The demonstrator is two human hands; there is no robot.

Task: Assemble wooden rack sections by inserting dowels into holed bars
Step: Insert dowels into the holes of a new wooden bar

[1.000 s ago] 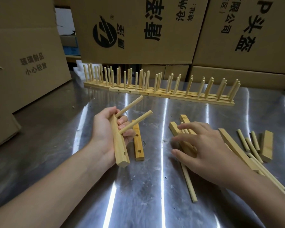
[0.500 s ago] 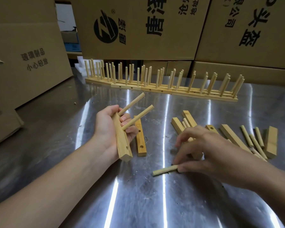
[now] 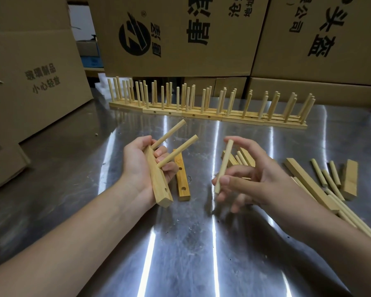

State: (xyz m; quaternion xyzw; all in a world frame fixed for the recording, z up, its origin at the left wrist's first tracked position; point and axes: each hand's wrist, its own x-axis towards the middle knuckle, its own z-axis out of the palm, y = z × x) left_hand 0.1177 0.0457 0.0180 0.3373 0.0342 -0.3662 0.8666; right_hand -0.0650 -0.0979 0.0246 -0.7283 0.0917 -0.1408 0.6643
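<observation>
A holed bar [image 3: 157, 179] carrying two dowels [image 3: 177, 151] is gripped in the left hand [image 3: 140, 166]. A loose dowel [image 3: 223, 166] is pinched upright in the right hand [image 3: 253, 179] above the steel worktop [image 3: 180, 243].

Your left hand [image 3: 137, 167] hides the upper part of the holed bar [image 3: 159, 184], your right hand [image 3: 261, 181] covers part of the dowel [image 3: 225, 159] it pinches and the loose bars [image 3: 247, 156] behind it, and its lower fingers [image 3: 237, 204] blur.

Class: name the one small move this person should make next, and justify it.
Probably swing the dowel pinched in the right hand to the empty hole near the lower end of the bar and push it in: the left hand holds that bar with two dowels already seated.
</observation>
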